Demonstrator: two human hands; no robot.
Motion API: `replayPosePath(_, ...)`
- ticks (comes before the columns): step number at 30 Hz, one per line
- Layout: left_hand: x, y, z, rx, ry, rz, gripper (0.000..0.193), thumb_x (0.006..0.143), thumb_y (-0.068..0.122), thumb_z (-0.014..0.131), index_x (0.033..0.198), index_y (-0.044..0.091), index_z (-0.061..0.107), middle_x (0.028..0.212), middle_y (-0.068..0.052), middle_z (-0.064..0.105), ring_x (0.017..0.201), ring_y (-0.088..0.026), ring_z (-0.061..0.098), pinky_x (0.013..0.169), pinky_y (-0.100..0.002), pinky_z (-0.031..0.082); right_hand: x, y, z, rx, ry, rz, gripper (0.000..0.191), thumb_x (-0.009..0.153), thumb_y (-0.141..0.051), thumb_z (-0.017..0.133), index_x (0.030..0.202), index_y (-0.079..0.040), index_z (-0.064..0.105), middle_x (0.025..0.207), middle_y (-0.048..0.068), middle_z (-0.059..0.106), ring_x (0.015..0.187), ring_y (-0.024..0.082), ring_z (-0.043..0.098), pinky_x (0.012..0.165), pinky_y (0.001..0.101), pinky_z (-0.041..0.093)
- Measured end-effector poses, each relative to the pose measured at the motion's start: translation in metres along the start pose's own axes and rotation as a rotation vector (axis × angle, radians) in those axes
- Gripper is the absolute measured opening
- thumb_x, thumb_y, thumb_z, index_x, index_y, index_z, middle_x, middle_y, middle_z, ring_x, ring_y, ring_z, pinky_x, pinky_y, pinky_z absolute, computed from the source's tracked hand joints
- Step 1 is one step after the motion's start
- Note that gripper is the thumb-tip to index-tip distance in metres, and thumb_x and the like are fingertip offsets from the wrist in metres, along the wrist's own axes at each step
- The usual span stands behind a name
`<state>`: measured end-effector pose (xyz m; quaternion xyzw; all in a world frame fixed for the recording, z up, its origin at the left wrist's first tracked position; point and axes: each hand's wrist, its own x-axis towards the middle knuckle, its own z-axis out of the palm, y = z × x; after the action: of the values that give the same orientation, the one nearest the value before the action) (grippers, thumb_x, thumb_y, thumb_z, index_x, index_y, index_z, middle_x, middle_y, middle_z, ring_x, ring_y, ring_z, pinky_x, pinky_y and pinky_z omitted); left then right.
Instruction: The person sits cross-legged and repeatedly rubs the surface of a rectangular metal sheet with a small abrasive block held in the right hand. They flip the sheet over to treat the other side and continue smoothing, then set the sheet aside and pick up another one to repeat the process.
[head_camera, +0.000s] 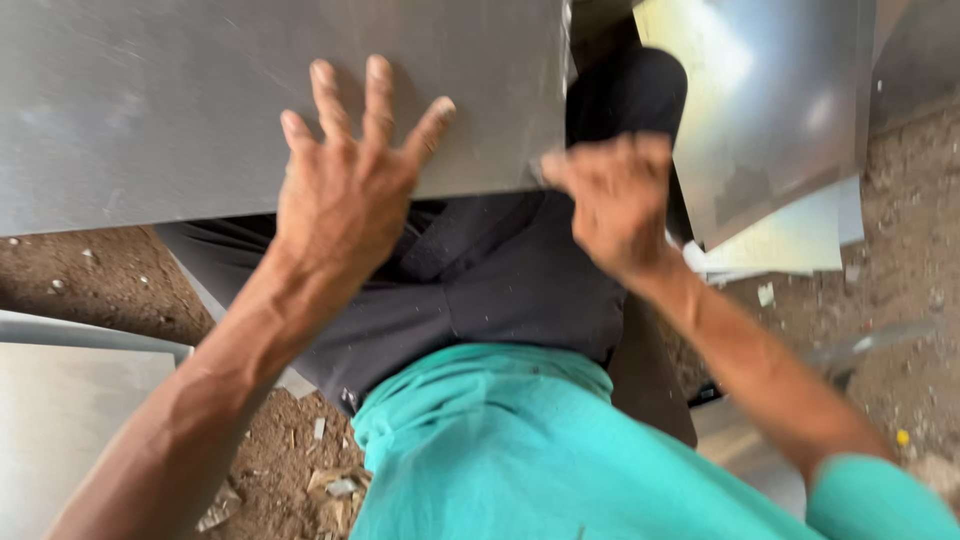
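A large grey metal sheet (160, 110) lies across my lap, over my dark trousers. My left hand (345, 185) rests flat on its near edge, fingers spread apart. My right hand (615, 200) is blurred and curled at the sheet's near right corner; it seems to pinch that corner. I wear a teal shirt (520, 450).
Shiny metal sheets (770, 100) lean at the upper right, with pale sheets (790, 240) under them. Another metal sheet (60, 420) lies at the lower left. Brown dirt ground (900, 300) with scraps and debris surrounds me.
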<state>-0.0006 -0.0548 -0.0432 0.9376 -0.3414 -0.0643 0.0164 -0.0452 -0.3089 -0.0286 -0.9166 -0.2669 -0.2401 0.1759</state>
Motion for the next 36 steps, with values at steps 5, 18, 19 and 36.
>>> replayPosePath(5, -0.005, -0.002, 0.011, -0.001, 0.018, 0.032, 0.07, 0.094, 0.014, 0.061, 0.16, 0.028, 0.04, 0.158, -0.031, 0.032, 0.132, -0.064, 0.038, 0.092, -0.074, 0.048, 0.011, 0.046, 0.024, -0.191, 0.077, -0.042, 0.029, 0.1, 0.006, 0.058, 0.109, -0.012, 0.079, 0.091, 0.004, 0.067, 0.085, 0.021, 0.057, 0.084, 0.0423, 0.034)
replayPosePath(18, 0.043, 0.033, 0.005, -0.024, 0.127, 0.029, 0.09, 0.082, 0.005, 0.072, 0.164, 0.024, 0.043, 0.168, -0.023, 0.024, 0.146, -0.057, 0.025, 0.106, -0.072, 0.042, -0.104, -0.005, -0.008, 0.221, 0.051, 0.554, 0.002, 0.102, -0.002, 0.073, 0.1, -0.001, 0.073, 0.085, 0.008, 0.069, 0.074, 0.019, 0.063, 0.066, 0.0323, 0.05)
replayPosePath(19, 0.044, 0.033, 0.007, 0.003, 0.161, 0.055, 0.091, 0.083, 0.005, 0.073, 0.166, 0.024, 0.043, 0.17, -0.021, 0.023, 0.147, -0.056, 0.023, 0.105, -0.072, 0.041, -0.097, 0.007, -0.01, 0.198, 0.104, 0.658, 0.007, 0.102, -0.002, 0.075, 0.109, 0.001, 0.076, 0.084, 0.007, 0.067, 0.073, 0.018, 0.062, 0.068, 0.0334, 0.05)
replayPosePath(36, 0.042, 0.031, 0.002, -0.133, 0.027, 0.051, 0.103, 0.065, 0.015, 0.088, 0.16, 0.023, 0.048, 0.166, -0.022, 0.029, 0.144, -0.056, 0.03, 0.095, -0.063, 0.054, -0.059, 0.053, -0.033, 0.575, 0.283, 0.969, 0.017, 0.106, -0.013, 0.073, 0.103, 0.003, 0.076, 0.083, 0.01, 0.073, 0.062, 0.015, 0.065, 0.053, 0.0283, 0.052)
